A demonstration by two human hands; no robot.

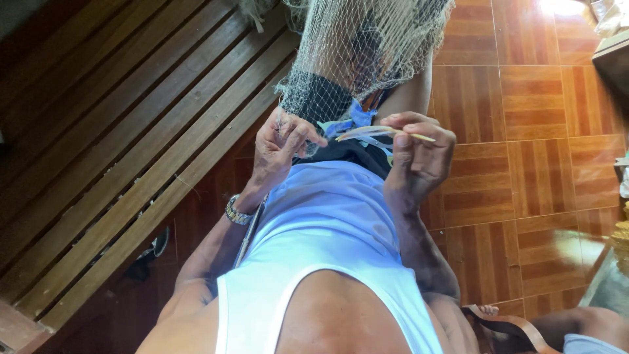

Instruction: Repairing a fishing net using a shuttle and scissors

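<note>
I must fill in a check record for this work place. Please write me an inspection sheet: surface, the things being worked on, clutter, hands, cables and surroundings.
Surface: no table; work is held above the lap, over a brown tiled floor.
Job's things: pale fishing net hanging from above; thin yellowish netting needle.
Clutter: dark footwear on the floor under the bench.
Hands: left hand pinches the net's lower edge; right hand has its fingers closed on the needle.
Cables: nothing seen.
Surroundings: slatted wooden bench on the left; wristwatch on the left wrist; white sleeveless shirt.
</note>
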